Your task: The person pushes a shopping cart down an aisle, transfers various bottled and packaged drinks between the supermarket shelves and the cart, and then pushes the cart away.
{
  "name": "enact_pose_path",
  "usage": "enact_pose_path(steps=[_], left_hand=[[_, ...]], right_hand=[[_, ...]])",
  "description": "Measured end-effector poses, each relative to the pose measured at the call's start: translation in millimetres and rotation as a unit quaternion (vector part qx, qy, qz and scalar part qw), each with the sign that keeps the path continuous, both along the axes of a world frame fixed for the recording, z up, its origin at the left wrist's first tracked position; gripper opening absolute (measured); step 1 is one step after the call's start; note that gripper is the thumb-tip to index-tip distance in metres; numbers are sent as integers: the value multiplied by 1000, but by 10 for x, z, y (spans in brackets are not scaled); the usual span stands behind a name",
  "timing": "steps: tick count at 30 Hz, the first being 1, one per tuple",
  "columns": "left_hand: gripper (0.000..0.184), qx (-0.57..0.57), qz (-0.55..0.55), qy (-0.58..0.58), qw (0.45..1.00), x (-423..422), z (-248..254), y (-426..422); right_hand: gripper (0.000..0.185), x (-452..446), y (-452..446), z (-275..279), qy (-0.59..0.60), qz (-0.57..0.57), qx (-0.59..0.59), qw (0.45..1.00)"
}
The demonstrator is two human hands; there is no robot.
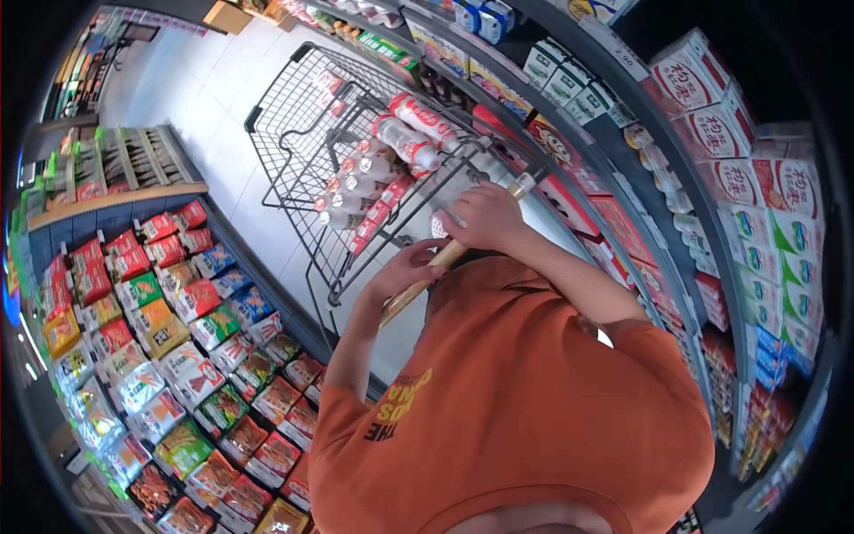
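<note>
A wire shopping cart [294, 133] stands in front of me, its tan handle bar [405, 300] running slantwise close to my orange shirt. My right hand [485, 216] is closed over the upper part of the bar. Lower down, my left hand [407, 270] curls round the same bar, its fingertips partly hidden. In the cart basket lies a pack of several clear bottles [360, 182] with a red printed band. Farther right in the basket are clear bottles with red labels [414, 133], lying on their sides.
At left, a sloped display [116, 206] bears rows of bagged snacks [191, 369]. Close along the right runs a tall shelf [614, 53] with boxes and red-and-white cartons [712, 129]. Pale floor tiles [213, 107] show between them, beyond the cart.
</note>
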State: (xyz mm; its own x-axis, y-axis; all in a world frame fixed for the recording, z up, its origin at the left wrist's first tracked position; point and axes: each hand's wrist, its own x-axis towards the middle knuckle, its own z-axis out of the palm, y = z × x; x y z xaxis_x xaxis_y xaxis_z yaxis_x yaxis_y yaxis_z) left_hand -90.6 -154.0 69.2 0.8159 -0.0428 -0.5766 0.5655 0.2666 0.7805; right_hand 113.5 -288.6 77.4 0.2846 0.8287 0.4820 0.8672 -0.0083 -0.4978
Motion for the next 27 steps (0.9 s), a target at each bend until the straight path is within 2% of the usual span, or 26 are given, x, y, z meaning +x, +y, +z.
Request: enact_pose_path(steps=[9,15,18,20,21,24,25,27], left_hand=[[76,89,-14,24,996,66,187,-340],[53,257,5,-29,966,23,365,-384],[37,433,140,-55,889,24,265,-162],[30,515,169,-25,840,71,151,110],[34,559,136,-43,817,24,-36,279],[39,601,55,-41,796,-38,-467,565],[48,559,41,-4,828,-21,-532,634],[54,565,4,-34,825,-7,-607,718]], right_hand=[[33,20,-298,54,5,-20,-68,997],[34,48,-364,74,13,-31,-77,996],[34,43,-392,37,16,-32,-76,996],[34,52,-381,25,15,-33,-70,997],[34,50,-373,15,14,-34,-66,997],[33,53,-380,63,9,-33,-70,997],[33,60,-388,84,6,-33,-74,997],[33,76,-395,46,10,-27,-68,997]])
